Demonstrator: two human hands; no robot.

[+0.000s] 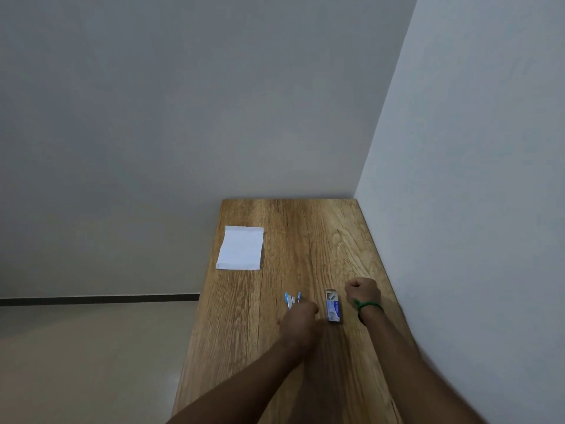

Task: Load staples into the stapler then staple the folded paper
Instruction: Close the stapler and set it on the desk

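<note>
Left hand (298, 319) gripping small blue-and-white hinged stapler (293, 299) on brown wooden table (305, 228); right hand (363, 290) curling fist-tight beside blue cardboard staple box (333, 306), contents unseen; folded white paper (241, 248) lying apart.

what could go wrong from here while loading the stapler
The small blue-and-white staple box lies open-ended beside the right hand; a bump could scatter staples. The blue stapler appears hinged open in the left hand, so it could snap shut mid-load. The folded white paper sits at the left edge of the wooden table and could slide off.
</note>
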